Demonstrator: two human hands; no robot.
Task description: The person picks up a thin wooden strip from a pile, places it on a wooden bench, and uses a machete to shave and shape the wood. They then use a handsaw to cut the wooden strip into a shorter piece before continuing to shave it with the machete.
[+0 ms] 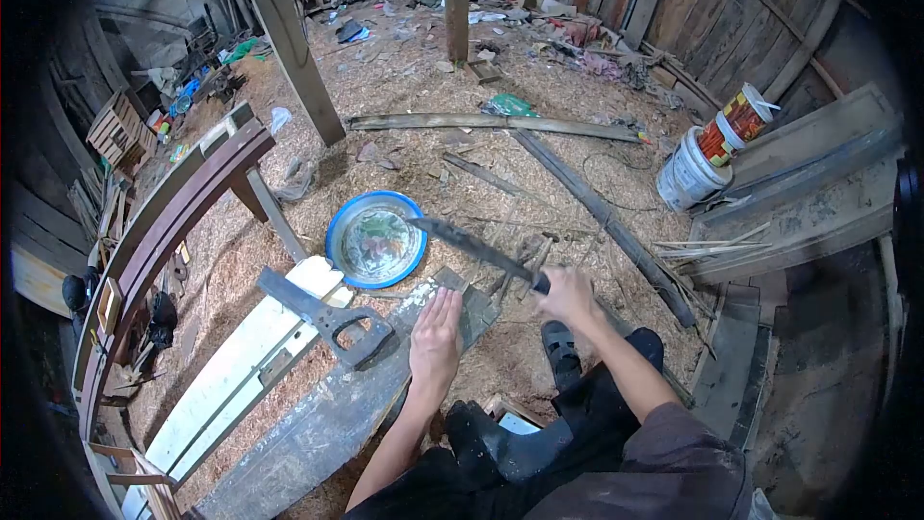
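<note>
My right hand (570, 295) is closed round the dark handle of a machete (472, 247). Its long dark blade is raised, slightly blurred, and points left towards a blue-rimmed basin (361, 279). With fingers stretched out, my left hand (436, 342) rests on a worn grey plank (318, 429). Left of that hand, a handsaw (356, 327) lies across the plank and a white-painted board (226, 371). The basin sits on the shavings beyond the plank and seems to hold some liquid; its patterned bottom shows.
Wood shavings (423, 169) cover the floor. Long timbers (606, 217) lie ahead and to the right. A wooden post (289, 39) stands front left, near a curved brown wooden frame (173, 231). Stacked buckets (695, 169) stand at right, beside wooden panels (799, 202).
</note>
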